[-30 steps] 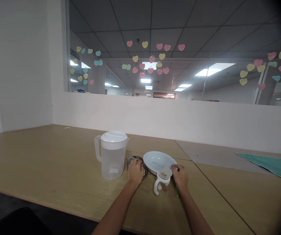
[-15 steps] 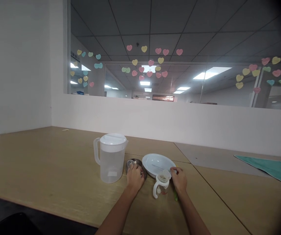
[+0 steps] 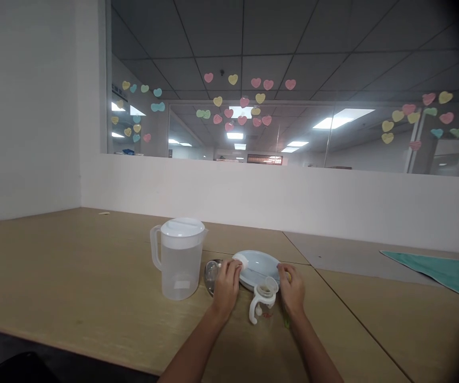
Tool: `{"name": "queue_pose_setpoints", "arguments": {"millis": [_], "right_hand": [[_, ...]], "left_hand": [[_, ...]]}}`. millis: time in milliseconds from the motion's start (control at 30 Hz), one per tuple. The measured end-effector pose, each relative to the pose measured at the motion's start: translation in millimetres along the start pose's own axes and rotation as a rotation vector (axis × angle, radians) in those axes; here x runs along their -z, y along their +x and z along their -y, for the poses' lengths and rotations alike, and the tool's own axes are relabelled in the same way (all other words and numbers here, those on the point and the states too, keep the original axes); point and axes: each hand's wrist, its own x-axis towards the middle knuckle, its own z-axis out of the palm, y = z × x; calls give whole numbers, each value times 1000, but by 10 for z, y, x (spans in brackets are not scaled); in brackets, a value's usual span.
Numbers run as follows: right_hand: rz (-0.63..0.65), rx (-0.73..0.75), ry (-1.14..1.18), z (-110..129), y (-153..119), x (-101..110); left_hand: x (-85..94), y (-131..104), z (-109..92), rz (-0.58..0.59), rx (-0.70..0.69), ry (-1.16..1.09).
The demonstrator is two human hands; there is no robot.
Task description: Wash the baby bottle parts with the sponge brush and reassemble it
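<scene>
My left hand (image 3: 226, 284) is closed on a small white rounded piece (image 3: 241, 259), held over the left rim of a white plate (image 3: 258, 256). Its exact kind is not clear. My right hand (image 3: 292, 290) has its fingers curled together at the plate's right edge, with a bit of yellow-orange showing by them; what they hold is hidden. Between the hands stands a small clear jar (image 3: 268, 306) with a white handle and its top open. Left of it, partly behind my left hand, lies a shiny metal dish (image 3: 209, 288) with a small clear cup (image 3: 212, 270) in it.
A translucent pitcher (image 3: 180, 266) with a white lid stands left of the dish. Something green (image 3: 286, 321) lies under my right wrist. A teal cloth (image 3: 441, 271) lies at the far right. Behind the table rises a white wall (image 3: 197, 186) with a window.
My left hand has come up out of the metal dish and moved right to the plate, now with the white piece in its fingers. My right hand has barely moved.
</scene>
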Motion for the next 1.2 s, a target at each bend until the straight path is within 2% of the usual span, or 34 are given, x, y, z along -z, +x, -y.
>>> {"name": "queue_pose_setpoints", "arguments": {"millis": [133, 200, 300, 600, 767, 1000, 1200], "right_hand": [[171, 183, 103, 152, -37, -9], [226, 223, 138, 192, -48, -20], [275, 204, 197, 214, -50, -30], [395, 117, 354, 289, -47, -14], [372, 83, 436, 280, 10, -19], [259, -88, 629, 279, 155, 33], [179, -198, 710, 235, 187, 64]], "left_hand": [[-153, 5, -30, 70, -24, -143], [-227, 22, -18, 98, -19, -223], [-289, 54, -1, 114, 22, -340], [-296, 155, -77, 180, 46, -536], [-294, 274, -102, 159, 92, -622], [-106, 451, -392, 246, -127, -362], [-133, 386, -489, 234, -139, -285]]}}
